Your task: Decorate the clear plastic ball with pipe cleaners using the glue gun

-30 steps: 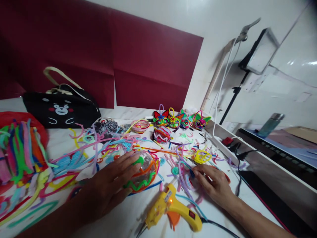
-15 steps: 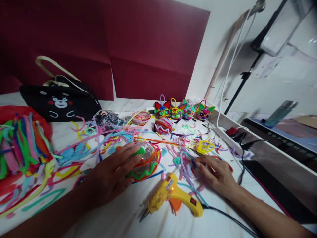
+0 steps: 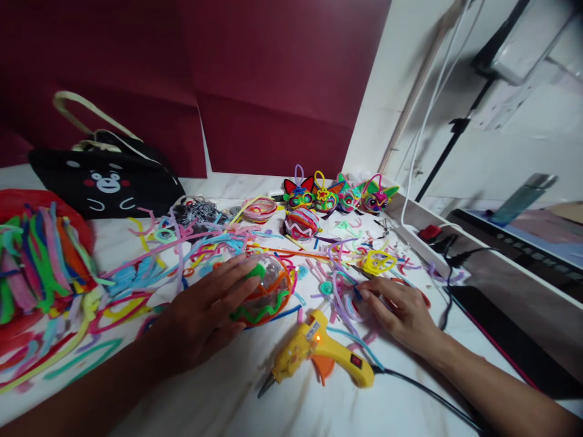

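Note:
My left hand (image 3: 200,309) lies against the left side of a clear ball (image 3: 268,291), its fingers over the top and thumb at the near side. Orange bands, a green zigzag and a green oval of pipe cleaner decorate the ball. To the right, my right hand (image 3: 396,306) is low over the table, thumb and forefinger pinched at a small dark blue piece (image 3: 357,296). Purple pipe cleaners (image 3: 337,291) curl beside those fingertips. Scissors (image 3: 362,271) lie partly hidden behind this hand. Between my hands and nearer me rests a yellow glue gun (image 3: 314,349), its orange light lit.
Loose pipe cleaners (image 3: 136,279) cover the table's middle and left, by a red bag (image 3: 84,227) of more. Several cat-faced ornaments (image 3: 325,197) and a striped ball (image 3: 303,224) stand behind. A black bag (image 3: 104,185) is back left; a power strip (image 3: 423,249) lies right.
The view has shifted slightly, so things sit a little higher in it. Both hands stay in nearly the same places, the left on the ball, the right among the pipe cleaners.

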A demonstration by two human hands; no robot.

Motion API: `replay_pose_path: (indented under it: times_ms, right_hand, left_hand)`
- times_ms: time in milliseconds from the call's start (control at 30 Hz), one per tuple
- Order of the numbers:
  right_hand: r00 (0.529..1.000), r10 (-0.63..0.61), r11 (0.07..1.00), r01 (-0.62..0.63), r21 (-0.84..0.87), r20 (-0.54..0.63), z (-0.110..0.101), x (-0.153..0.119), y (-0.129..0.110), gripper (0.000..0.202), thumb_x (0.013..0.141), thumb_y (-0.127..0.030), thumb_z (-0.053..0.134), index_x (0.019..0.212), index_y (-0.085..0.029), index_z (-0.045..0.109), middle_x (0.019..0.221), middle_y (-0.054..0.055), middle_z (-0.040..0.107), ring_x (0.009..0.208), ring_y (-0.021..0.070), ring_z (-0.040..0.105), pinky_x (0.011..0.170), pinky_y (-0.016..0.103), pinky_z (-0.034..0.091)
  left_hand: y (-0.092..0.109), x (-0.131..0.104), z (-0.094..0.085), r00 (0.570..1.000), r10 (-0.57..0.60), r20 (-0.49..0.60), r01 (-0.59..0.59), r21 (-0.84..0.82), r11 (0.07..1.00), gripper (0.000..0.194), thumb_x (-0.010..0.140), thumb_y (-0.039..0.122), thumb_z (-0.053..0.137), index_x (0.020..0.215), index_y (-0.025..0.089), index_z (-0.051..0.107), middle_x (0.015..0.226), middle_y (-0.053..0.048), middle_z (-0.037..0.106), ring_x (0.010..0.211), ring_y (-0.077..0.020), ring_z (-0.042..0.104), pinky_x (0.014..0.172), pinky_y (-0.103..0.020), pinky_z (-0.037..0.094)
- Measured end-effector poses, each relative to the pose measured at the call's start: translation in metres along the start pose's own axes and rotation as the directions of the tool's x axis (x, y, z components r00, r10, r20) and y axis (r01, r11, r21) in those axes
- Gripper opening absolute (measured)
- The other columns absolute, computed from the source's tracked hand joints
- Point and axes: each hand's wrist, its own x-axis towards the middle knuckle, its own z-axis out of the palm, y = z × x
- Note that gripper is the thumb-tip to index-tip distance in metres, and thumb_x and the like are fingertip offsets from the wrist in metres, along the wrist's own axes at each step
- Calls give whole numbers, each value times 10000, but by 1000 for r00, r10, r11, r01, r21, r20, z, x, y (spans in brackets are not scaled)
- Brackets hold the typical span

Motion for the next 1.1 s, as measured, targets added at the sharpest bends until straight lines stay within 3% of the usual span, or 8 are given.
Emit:
replay_pose_path:
  times_ms: [400,600,733,867,1100]
  right_hand:
    - [1000,-19,1000,19,4,2,-3,2,1,165,978,-234,519,957,-203,680,779,30,716,673,146,674,635,254,516]
    - [999,39,999,-39,16,-19,-5,6,0,181,985,-250,517,930,-194,680,770,34,715,672,142,668,641,247,516]
    - [997,76,997,-76,5,-7,-7,9,5,164,973,-255,534,936,-187,679,817,46,731,714,154,681,650,250,510]
    - [994,89,995,-87,-39,57,-13,17,13,164,953,-224,520,953,-181,678,867,63,721,747,165,666,673,266,507]
    - [946,118,986,-74,-152,301,-15,39,15,113,897,-159,592,909,-165,704,863,61,676,750,154,622,682,245,467]
  left_hand:
    - [-3,1,0,999,45,-5,-45,3,999,562,1021,273,418,1558,220,260,1646,-59,248,1465,-284,337,1211,-458,324]
    - [-4,0,1,1000,-25,-1,25,-46,999,557,1020,296,426,1552,326,264,1641,29,266,1452,-285,363,1213,-463,327]
    - [-2,4,-1,1000,-14,11,15,-56,998,584,1021,179,397,1559,320,219,1658,74,191,1465,-277,325,1222,-461,299]
    - [-1,6,-2,1000,28,-3,-28,-37,999,609,1005,165,423,1564,284,213,1662,25,189,1480,-283,298,1218,-471,297]
    - [-11,1,4,996,83,-40,-83,-15,996,623,969,195,458,1555,270,262,1637,-35,274,1476,-292,322,1222,-480,290]
